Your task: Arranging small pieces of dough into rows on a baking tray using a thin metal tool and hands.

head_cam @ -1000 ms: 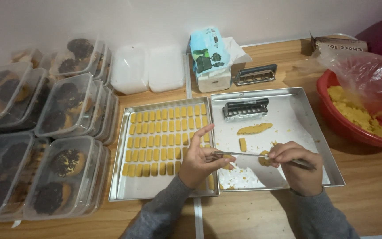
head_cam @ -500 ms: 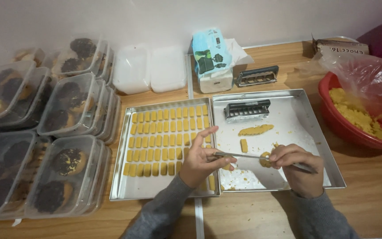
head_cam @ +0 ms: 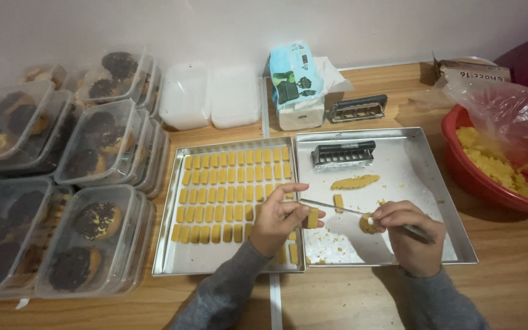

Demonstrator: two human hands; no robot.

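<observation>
A plain white wall (head_cam: 215,24) runs behind a light wooden table (head_cam: 520,275). The wood grain shows warm under soft, even indoor light, with a pale seam (head_cam: 274,308) crossing it.

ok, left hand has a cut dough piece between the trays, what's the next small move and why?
Probably carry the dough piece in the left hand leftward and set it at the open near end of the rows on the left tray. The rows there run unfinished at the front right, and the right hand holds a thin blade beside more dough.
</observation>
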